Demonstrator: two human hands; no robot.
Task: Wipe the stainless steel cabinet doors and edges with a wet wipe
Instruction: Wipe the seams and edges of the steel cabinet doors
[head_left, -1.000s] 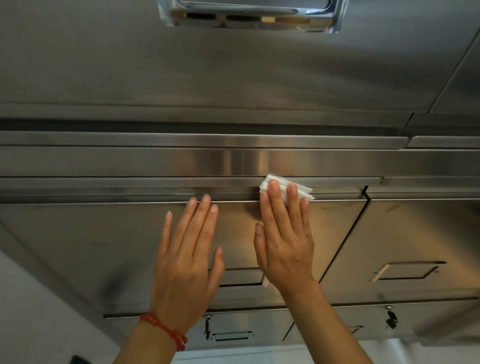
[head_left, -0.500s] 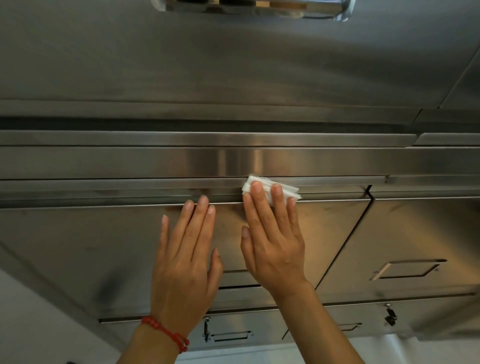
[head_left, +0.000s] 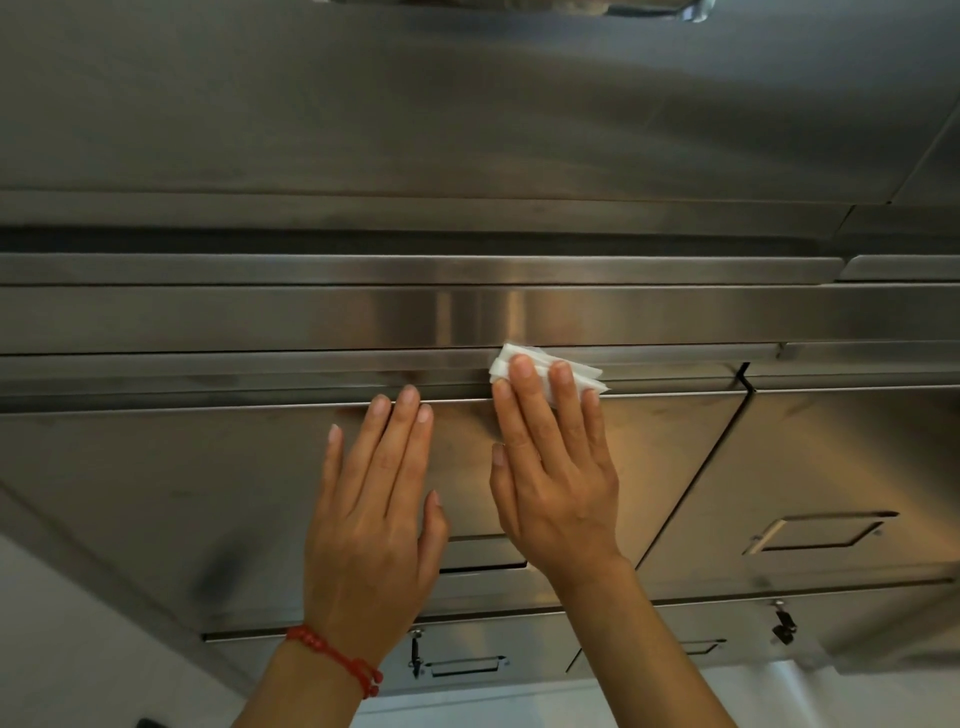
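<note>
R hand (head_left: 558, 483) flat on wipe (head_left: 545, 375)

The brushed stainless steel cabinet door (head_left: 156, 493) looked smooth with a dull sheen, and the steel top edge strip (head_left: 260, 317) shone glossier. The folded white wet wipe (head_left: 540, 371) looked like soft, matt cloth-paper, and the red beaded bracelet (head_left: 337, 660) was kinda knobbly.

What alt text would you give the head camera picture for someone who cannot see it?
The right hand presses a folded white wet wipe with straight fingers against the top edge of a stainless steel cabinet door. The left hand, a red bracelet at its wrist, rests flat on the same door.
</note>
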